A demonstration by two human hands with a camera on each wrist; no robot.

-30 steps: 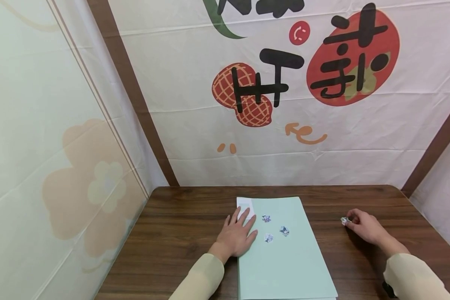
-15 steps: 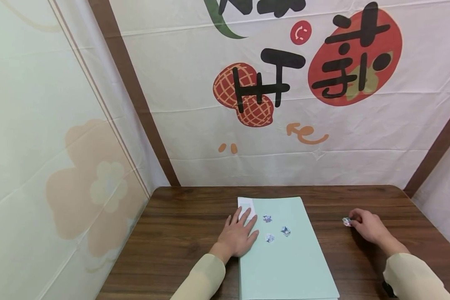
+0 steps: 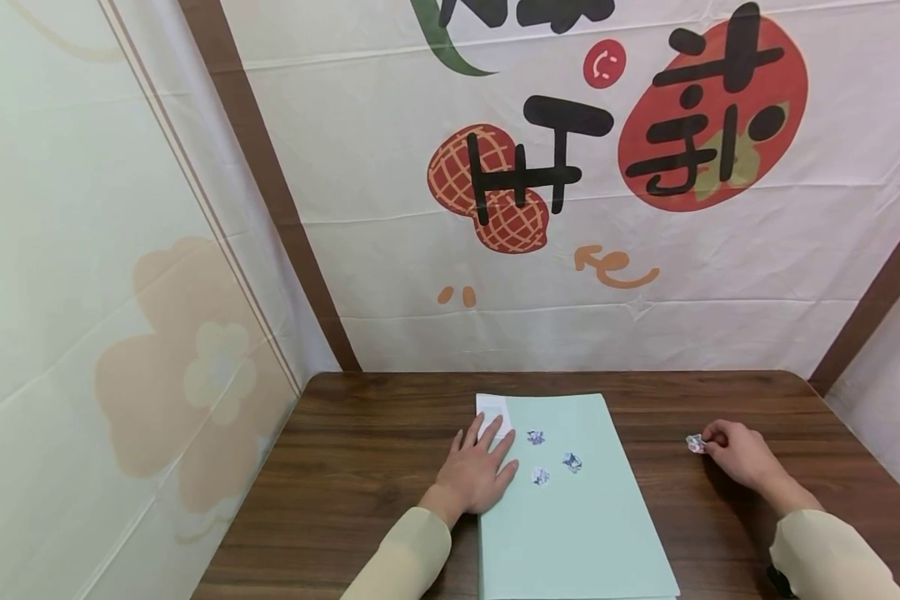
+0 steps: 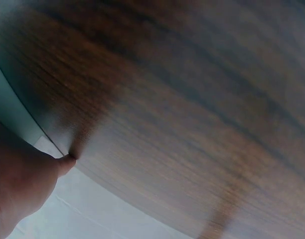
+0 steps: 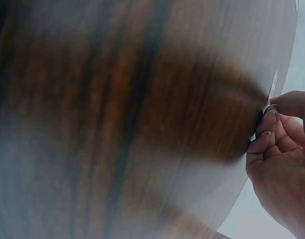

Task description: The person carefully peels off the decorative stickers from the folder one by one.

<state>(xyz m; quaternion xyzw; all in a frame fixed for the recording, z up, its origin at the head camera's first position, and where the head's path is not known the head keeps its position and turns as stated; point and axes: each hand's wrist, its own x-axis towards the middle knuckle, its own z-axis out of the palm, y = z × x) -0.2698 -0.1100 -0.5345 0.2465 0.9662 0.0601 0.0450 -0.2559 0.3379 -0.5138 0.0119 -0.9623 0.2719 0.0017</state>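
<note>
My left hand (image 3: 471, 477) lies with spread fingers on the left side of a pale green folder or pad (image 3: 570, 542), its fingertips on a white label (image 3: 492, 406) at the top left corner. Three small purple-and-white stickers sit on the green cover: an upper one (image 3: 536, 437), a right one (image 3: 572, 462) and a lower one (image 3: 540, 476). Well to the right of the cover, my right hand (image 3: 744, 457) pinches another small sticker (image 3: 695, 443) between thumb and finger. In the right wrist view, that sticker shows only as a thin edge (image 5: 273, 85) beyond the fingertips.
A dark wood-grain table (image 3: 375, 467) carries everything. Behind it hangs a white printed cloth (image 3: 390, 250), and a pale floral cloth (image 3: 60, 300) closes off the left side. A small black object (image 3: 778, 579) shows by the right sleeve.
The head view has shifted slightly. Both hands keep nearly the same place; the sticker at my right fingertips has turned a little.
</note>
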